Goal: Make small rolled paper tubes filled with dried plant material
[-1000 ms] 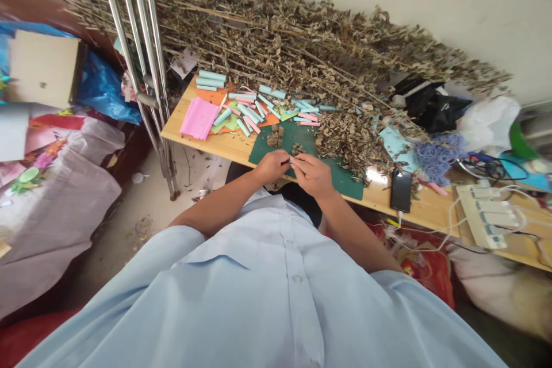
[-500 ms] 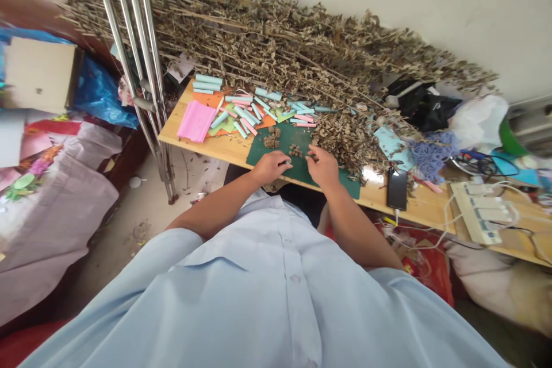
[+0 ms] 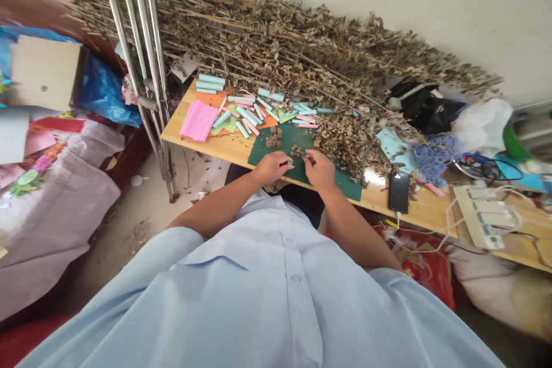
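Note:
Over the front part of a green cutting mat (image 3: 261,152), my left hand (image 3: 271,167) is closed, thumb and fingers together. Whatever it pinches is too small to make out. Facing it, my right hand (image 3: 319,170) has its thumb and fingertips drawn together beside a small group of brown leaf balls (image 3: 296,150); what lies between those fingertips is hidden. Behind the left hand sits another clump of crumbled dried leaf (image 3: 273,137). A heap of loose dried leaves (image 3: 345,141) spreads over the mat's right side, close to my right hand.
Blue and pink paper rolls (image 3: 245,112) and a pink paper stack (image 3: 198,121) lie at left. Long dried stalks (image 3: 276,40) fill the back. A phone (image 3: 398,191), blue yarn (image 3: 435,155) and a power strip (image 3: 478,218) lie right. Metal crutches (image 3: 140,40) stand left.
My right hand has shifted slightly left towards the small leaf balls, and its fingers have come closer together. My left hand stays nearly in place. The view has shifted slightly.

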`<state>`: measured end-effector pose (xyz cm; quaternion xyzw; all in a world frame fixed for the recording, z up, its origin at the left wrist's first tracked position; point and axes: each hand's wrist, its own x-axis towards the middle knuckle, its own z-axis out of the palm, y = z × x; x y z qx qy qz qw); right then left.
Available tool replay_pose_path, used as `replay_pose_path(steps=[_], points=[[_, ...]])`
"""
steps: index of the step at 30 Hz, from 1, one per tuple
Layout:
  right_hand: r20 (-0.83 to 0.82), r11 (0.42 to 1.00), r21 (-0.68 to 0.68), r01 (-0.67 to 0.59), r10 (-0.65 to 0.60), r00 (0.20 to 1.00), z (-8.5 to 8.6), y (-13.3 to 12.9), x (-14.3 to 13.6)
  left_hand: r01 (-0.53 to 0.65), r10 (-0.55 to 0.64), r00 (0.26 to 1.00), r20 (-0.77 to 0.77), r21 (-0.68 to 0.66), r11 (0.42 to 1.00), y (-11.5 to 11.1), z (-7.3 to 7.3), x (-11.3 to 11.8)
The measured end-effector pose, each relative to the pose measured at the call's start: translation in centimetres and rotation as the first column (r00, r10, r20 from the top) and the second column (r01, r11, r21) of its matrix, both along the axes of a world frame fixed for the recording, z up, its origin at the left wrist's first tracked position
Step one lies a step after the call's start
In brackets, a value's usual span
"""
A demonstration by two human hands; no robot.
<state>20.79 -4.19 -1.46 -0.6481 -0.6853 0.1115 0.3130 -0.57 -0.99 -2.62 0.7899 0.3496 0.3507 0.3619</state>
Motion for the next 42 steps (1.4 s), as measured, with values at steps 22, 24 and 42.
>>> replay_pose_path(steps=[22, 24, 42], points=[[0.112, 0.888, -0.254, -0.384, 0.422, 0.900, 8.8, 0.6, -3.6, 0.061, -0.061, 0.997, 0.037, 0.017, 0.998, 0.0, -0.1, -0.2], [0.167, 0.875, -0.275, -0.399, 0.452, 0.876, 9.0, 0.9, -3.8, 0.061, -0.061, 0.997, 0.039, 0.020, 0.998, 0.0, -0.2, -0.1], [0.276, 0.905, -0.166, -0.391, 0.423, 0.863, 8.2, 0.2, -3.9, 0.067, -0.068, 0.996, 0.063, 0.027, 0.997, 0.1, -0.3, -0.1]])
